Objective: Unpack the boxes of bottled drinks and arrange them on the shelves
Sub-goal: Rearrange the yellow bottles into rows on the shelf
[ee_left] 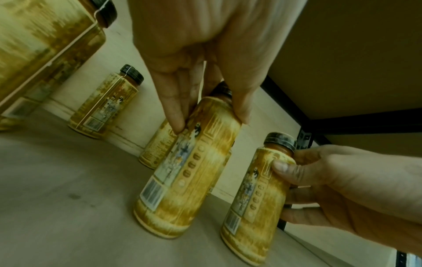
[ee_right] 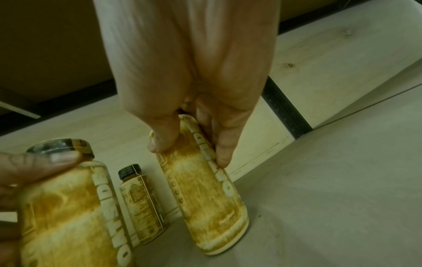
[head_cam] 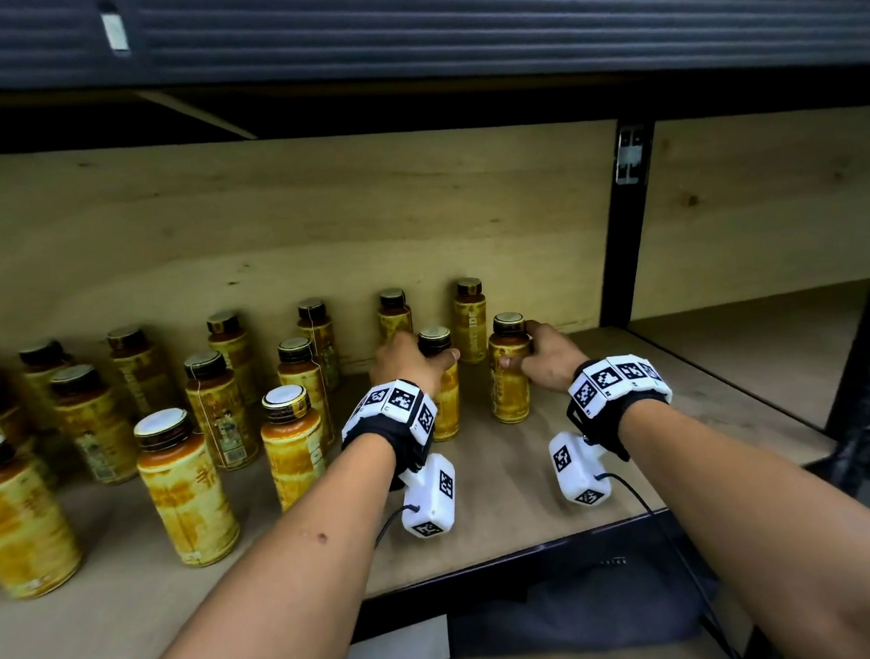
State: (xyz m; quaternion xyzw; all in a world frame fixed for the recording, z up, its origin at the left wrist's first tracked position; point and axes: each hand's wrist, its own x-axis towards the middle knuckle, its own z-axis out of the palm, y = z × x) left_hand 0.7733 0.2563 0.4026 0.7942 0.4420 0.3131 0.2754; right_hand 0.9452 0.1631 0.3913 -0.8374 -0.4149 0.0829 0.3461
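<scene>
Two yellow-orange drink bottles with dark caps stand at the right end of the wooden shelf board (head_cam: 562, 480). My left hand (head_cam: 424, 350) grips the upper part of the left bottle (head_cam: 449, 410) from above. In the left wrist view my left hand (ee_left: 210, 119) holds that bottle (ee_left: 189, 171) between thumb and fingers. My right hand (head_cam: 524, 346) holds the shoulder of the right bottle (head_cam: 509, 391). In the right wrist view my right hand (ee_right: 190, 153) pinches this bottle (ee_right: 205, 198). Both bottle bases look to be on the board.
Several more of the same bottles (head_cam: 186, 480) stand in loose rows to the left and behind. A black upright post (head_cam: 621, 223) stands just right of my hands, with another shelf bay (head_cam: 733, 349) beyond it. The dark shelf rail (head_cam: 453, 24) hangs overhead.
</scene>
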